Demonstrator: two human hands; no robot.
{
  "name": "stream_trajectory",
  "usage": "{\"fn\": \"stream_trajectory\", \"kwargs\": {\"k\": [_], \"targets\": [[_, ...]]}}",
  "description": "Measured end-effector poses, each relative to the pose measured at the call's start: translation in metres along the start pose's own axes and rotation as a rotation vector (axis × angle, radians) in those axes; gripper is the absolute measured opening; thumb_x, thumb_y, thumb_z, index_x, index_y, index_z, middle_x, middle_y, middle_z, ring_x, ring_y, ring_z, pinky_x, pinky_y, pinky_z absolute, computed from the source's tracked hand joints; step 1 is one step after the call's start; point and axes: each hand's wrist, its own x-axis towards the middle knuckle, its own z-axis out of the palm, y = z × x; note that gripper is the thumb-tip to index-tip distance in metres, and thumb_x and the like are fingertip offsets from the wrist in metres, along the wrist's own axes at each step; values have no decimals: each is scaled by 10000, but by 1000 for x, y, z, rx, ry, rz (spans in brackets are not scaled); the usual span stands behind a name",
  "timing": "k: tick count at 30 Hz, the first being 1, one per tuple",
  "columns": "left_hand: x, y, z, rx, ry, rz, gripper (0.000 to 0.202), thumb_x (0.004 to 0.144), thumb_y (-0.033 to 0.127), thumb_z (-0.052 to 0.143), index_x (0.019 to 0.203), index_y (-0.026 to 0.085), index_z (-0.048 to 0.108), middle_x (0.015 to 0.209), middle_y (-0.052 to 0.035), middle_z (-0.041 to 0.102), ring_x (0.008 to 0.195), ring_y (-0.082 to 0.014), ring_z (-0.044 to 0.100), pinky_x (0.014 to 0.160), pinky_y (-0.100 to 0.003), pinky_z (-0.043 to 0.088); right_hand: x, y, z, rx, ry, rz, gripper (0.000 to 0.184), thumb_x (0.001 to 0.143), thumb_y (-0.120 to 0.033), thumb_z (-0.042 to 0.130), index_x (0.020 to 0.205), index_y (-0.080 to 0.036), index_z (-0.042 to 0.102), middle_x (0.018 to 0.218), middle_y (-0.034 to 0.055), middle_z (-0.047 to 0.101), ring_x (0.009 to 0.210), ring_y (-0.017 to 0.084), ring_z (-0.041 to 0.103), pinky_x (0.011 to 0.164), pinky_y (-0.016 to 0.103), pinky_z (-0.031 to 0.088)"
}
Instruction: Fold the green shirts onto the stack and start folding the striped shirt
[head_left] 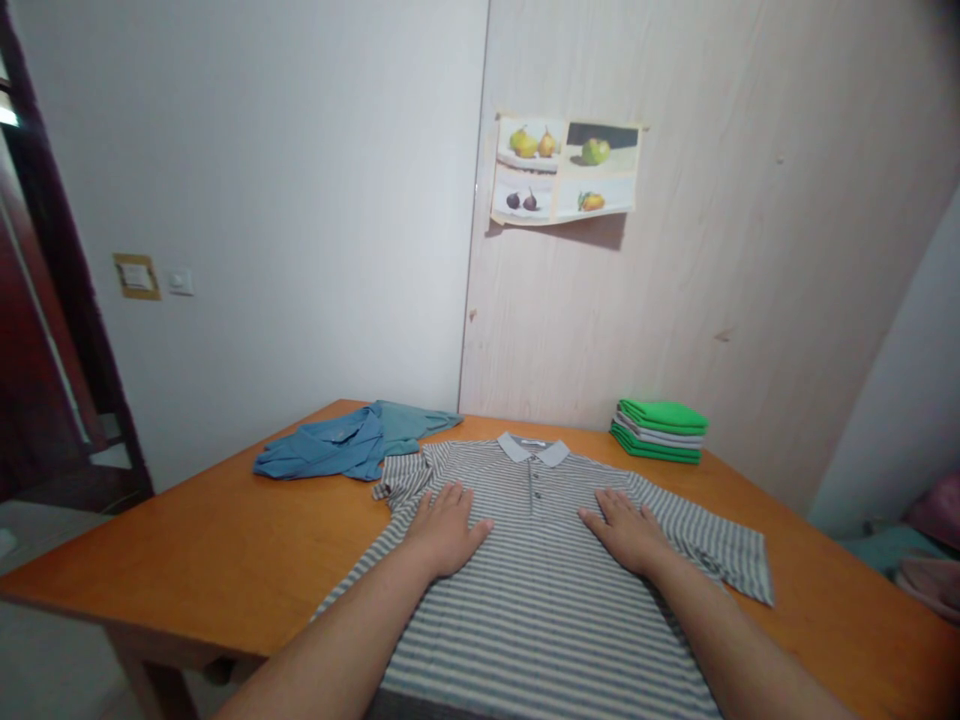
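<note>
A grey and white striped polo shirt [540, 590] lies spread on the table, front side up, its pale collar pointing away from me and its buttons showing. My left hand [448, 530] rests flat on the left side of its chest, fingers stretched out. On the right side of the chest lies my right hand [626, 530], also flat with fingers apart. The shirt's left-hand sleeve is bunched up, while the right-hand one stretches out over the table with some creases. The hem comes toward me and runs out of the bottom of the view.
The wooden table [247, 560] reaches back to the wall. Crumpled blue clothing [337, 445] lies at the back left. A stack of folded green and grey clothes [660, 432] stands at the back right. A fruit poster [566, 172] hangs on the wall.
</note>
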Motion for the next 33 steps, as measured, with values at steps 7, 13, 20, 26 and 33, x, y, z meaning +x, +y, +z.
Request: {"fn": "stream_trajectory", "kwargs": {"k": [7, 13, 20, 26, 33], "targets": [[-2, 0, -3, 21, -5, 13, 779, 960, 640, 252, 1537, 130, 365, 1631, -149, 263, 1522, -307, 191, 1212, -567, 145, -4, 0, 0, -13, 97, -62, 777, 968, -630, 243, 1550, -123, 339, 1627, 119, 294, 1515, 306, 210, 1204, 584, 122], [-2, -1, -2, 23, 24, 24, 768, 964, 630, 260, 1526, 121, 383, 1619, -160, 295, 1516, -317, 209, 1208, -559, 176, -6, 1, 0, -3, 128, -170, 713, 992, -552, 251, 1479, -76, 460, 1551, 158, 432, 1473, 308, 322, 1204, 511, 208], [-1, -3, 2, 29, 40, 38, 760, 967, 632, 265, 1515, 125, 404, 1607, -169, 322, 1509, -327, 226, 1205, -566, 174, -2, 5, 3, 50, 118, -153, 695, 985, -549, 305, 1473, -86, 480, 1555, 155, 427, 1469, 304, 336, 1203, 456, 233], [-1, -4, 0, 25, 44, 38, 748, 965, 622, 279, 1515, 132, 405, 1606, -165, 324, 1508, -323, 233, 1206, -566, 169, -1, 8, 3, 74, 157, -113, 696, 978, -552, 344, 1480, -86, 470, 1566, 159, 405, 1471, 298, 333, 1211, 426, 214], [-1, -1, -2, 38, 49, 21, 739, 962, 615, 289, 1504, 131, 426, 1606, -166, 324, 1503, -324, 249, 1203, -567, 183, -6, 7, -4, 131, 106, -142, 659, 974, -513, 384, 1452, -76, 505, 1535, 173, 449, 1462, 304, 349, 1205, 429, 222]]}}
